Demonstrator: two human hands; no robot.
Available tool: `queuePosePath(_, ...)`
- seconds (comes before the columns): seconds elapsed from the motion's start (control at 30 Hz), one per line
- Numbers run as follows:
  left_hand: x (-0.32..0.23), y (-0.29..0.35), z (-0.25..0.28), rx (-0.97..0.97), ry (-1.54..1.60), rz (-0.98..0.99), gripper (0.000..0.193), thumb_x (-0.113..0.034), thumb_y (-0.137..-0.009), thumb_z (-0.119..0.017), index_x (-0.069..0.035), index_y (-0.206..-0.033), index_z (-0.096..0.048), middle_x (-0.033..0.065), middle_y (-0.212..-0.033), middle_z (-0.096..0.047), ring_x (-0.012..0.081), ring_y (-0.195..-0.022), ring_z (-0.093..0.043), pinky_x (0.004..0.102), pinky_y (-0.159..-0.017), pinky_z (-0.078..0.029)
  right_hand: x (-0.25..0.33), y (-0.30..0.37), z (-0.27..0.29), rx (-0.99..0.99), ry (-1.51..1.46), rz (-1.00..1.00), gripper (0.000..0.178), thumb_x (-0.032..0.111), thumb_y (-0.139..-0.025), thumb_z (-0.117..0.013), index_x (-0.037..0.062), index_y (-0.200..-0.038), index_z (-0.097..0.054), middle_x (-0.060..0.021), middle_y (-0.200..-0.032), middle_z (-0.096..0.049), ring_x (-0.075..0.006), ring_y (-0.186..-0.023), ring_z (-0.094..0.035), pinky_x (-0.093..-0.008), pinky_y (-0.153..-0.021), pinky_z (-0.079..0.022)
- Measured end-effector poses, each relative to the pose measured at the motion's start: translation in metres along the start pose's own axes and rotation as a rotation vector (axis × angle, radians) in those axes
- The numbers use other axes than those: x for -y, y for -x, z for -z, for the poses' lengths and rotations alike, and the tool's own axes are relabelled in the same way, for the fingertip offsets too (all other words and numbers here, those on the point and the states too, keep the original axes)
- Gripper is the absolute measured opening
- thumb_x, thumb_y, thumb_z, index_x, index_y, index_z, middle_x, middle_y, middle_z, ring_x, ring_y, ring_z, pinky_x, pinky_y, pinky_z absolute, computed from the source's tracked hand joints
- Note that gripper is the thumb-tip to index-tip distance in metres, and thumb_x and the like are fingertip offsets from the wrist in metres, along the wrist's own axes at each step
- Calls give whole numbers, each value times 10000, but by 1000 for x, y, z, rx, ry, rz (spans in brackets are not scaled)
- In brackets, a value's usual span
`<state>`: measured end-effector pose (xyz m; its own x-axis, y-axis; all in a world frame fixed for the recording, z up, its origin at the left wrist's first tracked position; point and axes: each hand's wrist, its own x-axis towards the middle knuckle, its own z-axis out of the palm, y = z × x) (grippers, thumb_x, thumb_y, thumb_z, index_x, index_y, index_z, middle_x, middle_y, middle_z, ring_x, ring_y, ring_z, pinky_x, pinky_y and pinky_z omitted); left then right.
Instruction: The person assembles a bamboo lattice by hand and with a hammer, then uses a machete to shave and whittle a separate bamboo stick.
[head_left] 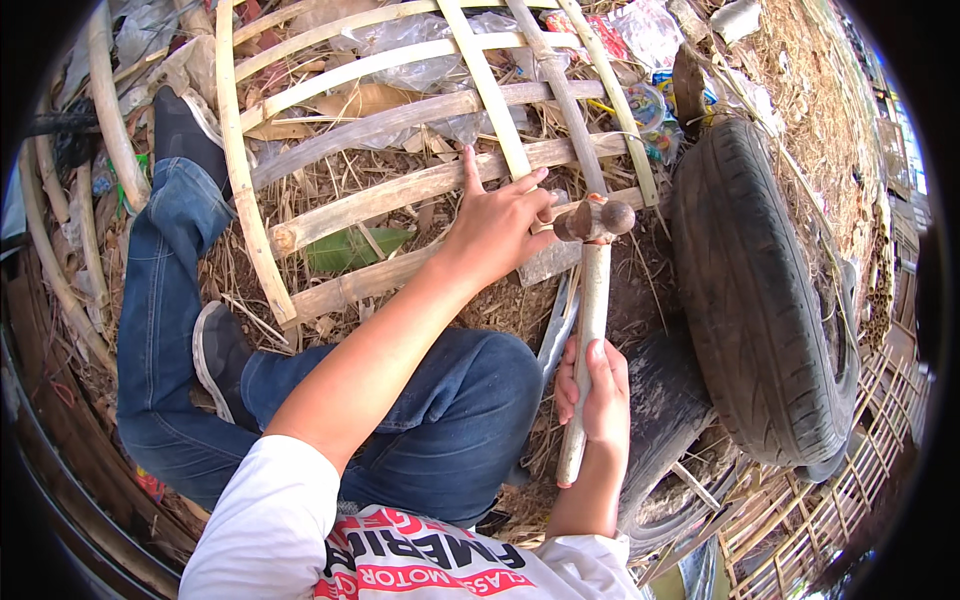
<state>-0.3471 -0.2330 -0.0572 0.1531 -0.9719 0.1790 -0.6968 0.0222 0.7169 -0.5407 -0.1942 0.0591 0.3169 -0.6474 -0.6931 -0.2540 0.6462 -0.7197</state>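
A lattice frame of pale split-bamboo slats (370, 205) lies over the littered ground in front of me. My left hand (497, 228) rests over the near right part of the lattice, fingers spread across a crossing of slats. Whether something small sits under its fingertips is hidden. My right hand (603, 390) is closed round the lower handle of a ball-peen hammer (594, 300), which has a light wooden handle and a rusty head. The hammer stands nearly upright in the picture, its head overlapping the lattice's near right corner, just right of my left hand. Any contact there cannot be made out.
A worn black tyre (745, 290) stands close on the right, with another tyre (660, 410) lower beside my right forearm. My bent legs in blue jeans (440, 410) are at the left and below. Plastic litter (645, 35) and dry straw cover the ground. Another bamboo lattice (830, 500) lies lower right.
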Motion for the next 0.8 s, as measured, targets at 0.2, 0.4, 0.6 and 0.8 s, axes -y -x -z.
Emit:
queuePosePath(0.2,3,1,1,-18,48,-24,203,-179,-766,-715,-113,-957,-701,82,-1087,-683,211,-1152,-583,709,-1062,-18,-2,3,0,-8,-18,3,467,470,-959,-463,11,-881,-507,-18,-527,-415,-97,-394,-401,-233,-358,-341)
queuePosePath(0.4,-1,0,1,-17,-19,-5,248,-191,-759,-724,-133,-999,-708,92,-1187,-640,194,-1062,-628,713,-1061,-40,6,6,-2,-30,-10,26,456,458,-965,-454,11,-890,-509,-19,-530,-420,-92,-400,-401,-233,-358,-348)
queuePosePath(0.6,-7,1,4,-35,-55,22,257,-158,-738,-728,-151,-995,-710,72,-1178,-647,180,-1058,-629,711,-1067,-54,8,1,-5,-24,47,-4,456,460,-966,-449,14,-890,-511,-18,-527,-421,-93,-398,-401,-232,-361,-349)
queuePosePath(0.8,-6,-1,4,-7,-48,47,267,-146,-725,-734,-158,-991,-713,67,-1194,-639,170,-1065,-625,712,-1069,-57,4,7,-5,-25,10,57,465,489,-960,-443,31,-883,-470,-8,-499,-384,-98,-356,-364,-234,-319,-306)
